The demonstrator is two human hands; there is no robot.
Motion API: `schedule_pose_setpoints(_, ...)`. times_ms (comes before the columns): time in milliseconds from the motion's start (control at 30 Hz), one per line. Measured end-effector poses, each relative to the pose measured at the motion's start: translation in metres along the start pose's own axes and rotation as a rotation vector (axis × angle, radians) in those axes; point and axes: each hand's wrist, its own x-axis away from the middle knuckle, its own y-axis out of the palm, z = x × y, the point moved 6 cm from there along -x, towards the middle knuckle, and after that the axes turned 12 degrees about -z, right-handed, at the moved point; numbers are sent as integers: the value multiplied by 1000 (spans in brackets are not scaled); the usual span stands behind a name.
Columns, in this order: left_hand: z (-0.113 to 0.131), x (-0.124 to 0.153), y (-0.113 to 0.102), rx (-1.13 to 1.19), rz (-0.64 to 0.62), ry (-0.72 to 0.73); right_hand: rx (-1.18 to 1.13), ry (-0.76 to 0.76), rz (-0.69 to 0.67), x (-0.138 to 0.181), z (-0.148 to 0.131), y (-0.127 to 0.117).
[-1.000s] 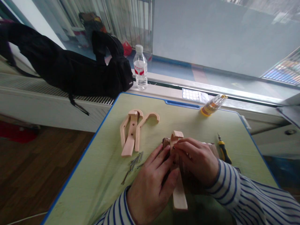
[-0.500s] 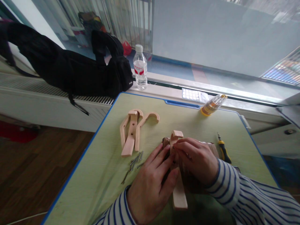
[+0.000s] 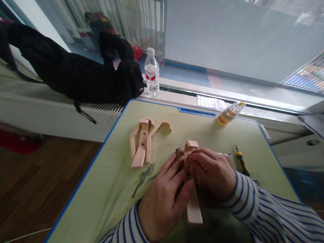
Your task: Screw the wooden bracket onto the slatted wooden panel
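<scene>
A pale wooden hook (image 3: 194, 209) lies lengthwise in front of me, its curved end pointing away, on top of a dark brown piece (image 3: 179, 153) that my hands mostly cover. My left hand (image 3: 164, 199) presses on the hook from the left, fingers along its side and thumb near its middle. At the upper part of the hook, the fingertips of my right hand (image 3: 212, 170) are pinched together by a small dark spot. Whatever they hold is too small to make out. Several loose metal screws (image 3: 143, 176) lie left of my left hand.
More wooden hooks (image 3: 141, 148) rest at the table's left. On the right lie a yellow-black screwdriver (image 3: 241, 162) and, farther back, a clear amber bottle-shaped container (image 3: 229, 114). A water bottle (image 3: 152, 76) and black bag (image 3: 101, 79) are by the window, beyond the blue-edged table (image 3: 101, 189).
</scene>
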Motion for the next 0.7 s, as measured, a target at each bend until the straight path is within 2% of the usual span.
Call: schedule_pose_setpoints(700, 0, 0, -1, 3, 2, -7, 21, 16, -31, 1, 2, 2)
